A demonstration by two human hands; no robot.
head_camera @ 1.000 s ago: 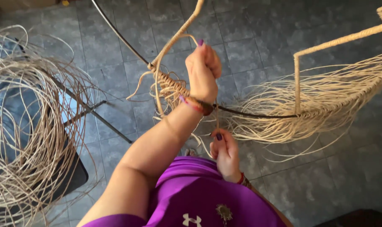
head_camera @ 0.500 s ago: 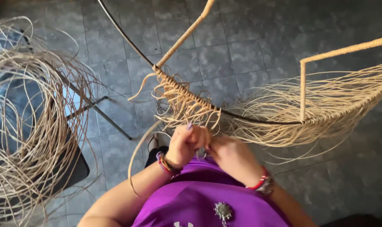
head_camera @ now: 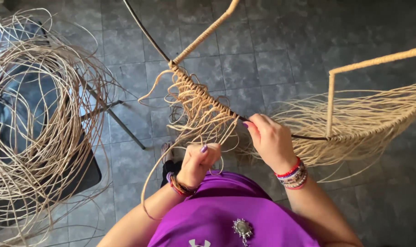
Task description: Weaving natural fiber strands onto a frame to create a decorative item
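Observation:
A dark curved metal rod [head_camera: 146,32] of a frame runs across in front of me, partly wrapped in tan rattan strands [head_camera: 203,105] that hang in loose ends. My left hand [head_camera: 198,162] is closed on a rattan strand below the wrapped part. My right hand [head_camera: 269,139] rests on the rod just right of the wrapping, its fingers pinching a strand against the bare metal. Rattan-wrapped bars [head_camera: 208,32] rise from the rod, and another [head_camera: 330,98] stands at the right.
A big loose coil of rattan strands [head_camera: 38,123] lies over a dark folding chair [head_camera: 86,171] at the left. Fringes of rattan [head_camera: 368,123] hang from the frame at the right. Grey floor tiles [head_camera: 272,55] lie below.
My left hand came down from high on the frame to just below the rod. My right hand rose from my lap to the rod.

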